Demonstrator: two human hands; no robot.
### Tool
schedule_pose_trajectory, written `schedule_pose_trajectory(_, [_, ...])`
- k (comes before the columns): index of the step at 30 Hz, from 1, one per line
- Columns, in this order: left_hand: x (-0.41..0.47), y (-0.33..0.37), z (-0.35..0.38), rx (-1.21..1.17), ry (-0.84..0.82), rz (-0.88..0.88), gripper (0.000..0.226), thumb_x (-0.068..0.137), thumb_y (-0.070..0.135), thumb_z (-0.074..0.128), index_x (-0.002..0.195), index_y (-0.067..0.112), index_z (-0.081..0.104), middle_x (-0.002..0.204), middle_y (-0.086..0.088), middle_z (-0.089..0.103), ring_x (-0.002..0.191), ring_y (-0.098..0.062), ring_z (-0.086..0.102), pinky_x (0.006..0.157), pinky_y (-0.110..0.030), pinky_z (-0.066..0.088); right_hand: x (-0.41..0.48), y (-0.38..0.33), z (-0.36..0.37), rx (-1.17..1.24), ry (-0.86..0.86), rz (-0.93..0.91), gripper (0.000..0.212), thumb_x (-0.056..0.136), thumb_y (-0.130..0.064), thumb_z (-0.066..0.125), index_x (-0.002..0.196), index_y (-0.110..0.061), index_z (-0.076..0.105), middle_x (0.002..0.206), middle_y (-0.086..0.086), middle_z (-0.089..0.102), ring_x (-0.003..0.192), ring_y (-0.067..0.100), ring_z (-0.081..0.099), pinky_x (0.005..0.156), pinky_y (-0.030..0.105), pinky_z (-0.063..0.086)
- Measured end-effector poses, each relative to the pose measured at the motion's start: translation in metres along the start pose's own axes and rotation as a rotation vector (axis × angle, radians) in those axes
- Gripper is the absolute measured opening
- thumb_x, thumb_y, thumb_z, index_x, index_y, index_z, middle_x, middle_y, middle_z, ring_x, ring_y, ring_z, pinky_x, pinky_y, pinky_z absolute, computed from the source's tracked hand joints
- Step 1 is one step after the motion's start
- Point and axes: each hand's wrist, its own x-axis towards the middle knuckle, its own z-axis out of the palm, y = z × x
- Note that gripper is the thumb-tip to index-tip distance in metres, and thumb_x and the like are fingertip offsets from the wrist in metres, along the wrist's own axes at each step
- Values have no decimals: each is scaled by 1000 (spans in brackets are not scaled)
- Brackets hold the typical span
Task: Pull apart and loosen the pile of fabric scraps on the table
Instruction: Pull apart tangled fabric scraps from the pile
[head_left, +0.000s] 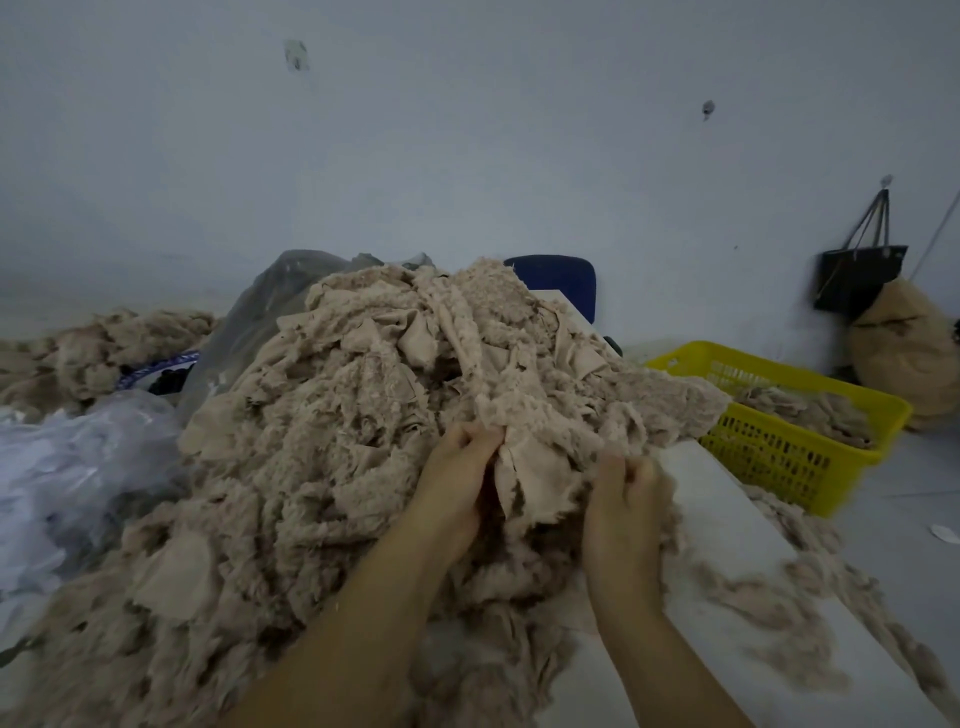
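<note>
Head view: a clump of the pile of fabric scraps (337, 441) is gripped for separating.
The beige pile is heaped on the white table (727, 519); the left hand (457, 483) and right hand (623, 514) are curled round neighbouring tufts at its near side, close together; the pulling-apart step is judged in hand; next, an outward draw is called for, so that the clump is teased loose.

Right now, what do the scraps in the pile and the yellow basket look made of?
Pile of scraps: soft beige fabric, perhaps fleece or plush, matte; fuzzy frayed edges, smooth backing patches. Yellow basket: likely moulded plastic, faint sheen, lattice-perforated walls.
</note>
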Motion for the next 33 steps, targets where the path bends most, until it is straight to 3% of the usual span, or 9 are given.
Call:
schedule_pose_trajectory(3, [1,-1,-2,320,2,135,21,92,14,63,76,15,49,77,-10,57,77,-22,56,76,-40,47,13,-6,8,-236,-160,-324,31,90,-58,43,106,-31,47,111,-16,32,99,-2,42,85,22,41])
schedule_pose_trajectory(7, [-4,-3,-3,430,-109,170,22,87,12,67,75,19,50,69,1,59,72,-16,56,73,-36,45,32,-9,20,-322,-446,-96,23,102,-35,42,86,-21,52,84,-5,51,84,17,50,60,15,35])
schedule_pose_trajectory(11, [8,13,-22,37,58,-93,7,89,6,63,87,10,57,67,-4,61,56,-15,60,53,-28,51,41,5,5,-83,-86,131,43,106,-38,30,127,-12,58,124,9,59,109,25,54,87,34,40])
schedule_pose_trajectory(15, [27,30,-56,-328,289,-180,22,91,8,59,112,4,65,109,-17,69,91,-29,66,76,-42,55,56,11,-25,76,161,252,55,105,-47,24,139,-12,50,140,13,52,125,33,50,100,42,42])
schedule_pose_trajectory(20, [19,23,-47,332,618,298,9,92,16,59,101,16,57,121,-12,58,107,-27,59,90,-41,51,55,-4,-25,214,35,304,44,103,-50,32,126,-24,59,130,8,59,115,34,58,97,56,48])
schedule_pose_trajectory(23, [-10,8,-14,887,314,846,28,93,35,59,119,25,59,131,5,49,123,-8,45,104,-24,39,51,-16,-13,287,-124,310,30,103,-45,39,97,-31,66,112,7,68,100,33,65,89,58,53])
schedule_pose_trajectory(27, [-30,-5,21,790,-371,383,32,77,71,60,106,57,58,106,33,65,97,14,59,76,-4,44,47,-30,-4,271,-224,193,31,98,-48,49,89,-31,74,93,-3,76,88,14,72,80,39,57])
schedule_pose_trajectory(30, [-19,-10,16,676,-206,305,24,88,50,66,71,32,66,67,18,67,63,1,62,59,-13,45,48,-34,-9,290,-273,201,27,96,-45,55,87,-28,74,97,-1,76,91,14,71,87,38,56])
schedule_pose_trajectory(33, [-14,1,13,427,-65,183,30,94,40,61,78,17,70,77,3,74,75,-14,69,71,-21,51,40,-34,-17,284,-452,110,29,90,-60,52,86,-40,73,97,-16,74,92,0,69,85,24,53])
